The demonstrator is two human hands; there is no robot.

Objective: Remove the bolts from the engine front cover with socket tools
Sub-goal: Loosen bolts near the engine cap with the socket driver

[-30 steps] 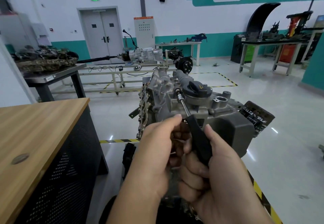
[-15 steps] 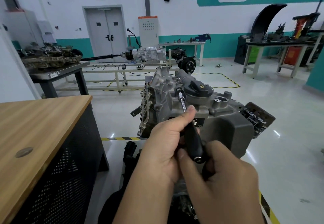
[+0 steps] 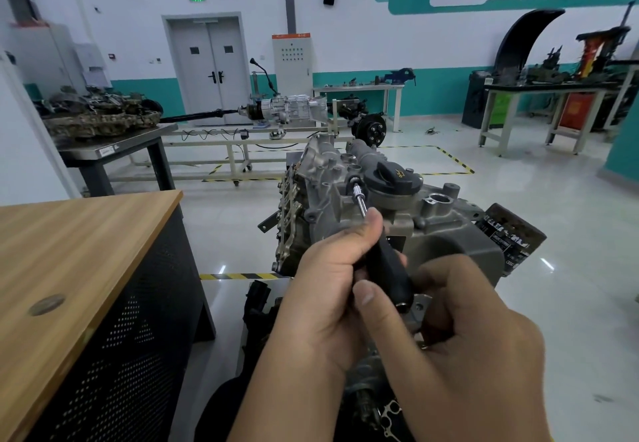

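Socket driver (image 3: 387, 261) seated on a bolt (image 3: 353, 180) on top of the engine (image 3: 446, 234), just beyond the fingertips and beside the black oil filler cap (image 3: 394, 178). The chrome shaft runs up and away from the hands to the socket end; the black handle slants back toward the person.

Left hand (image 3: 332, 286): clenched round the upper handle, thumb laid along it toward the shaft. Judged purpose: steady the tool on its axis so the socket stays square on the bolt head.

Right hand (image 3: 460, 334): thumb against the handle near its butt end, fingers curled under. Most of the grip is hidden behind the hand itself, so it probably pinches the butt to spin it, but the view does not settle this.

Two-hand hold suits a bolt already broken loose and being run out by twisting. Bolt still in its hole; removal not finished.

Wooden counter (image 3: 69, 234) lies well to the left of the left hand, nothing of the task seen on it.

Risk: socket tipping off the head if the handle drops.
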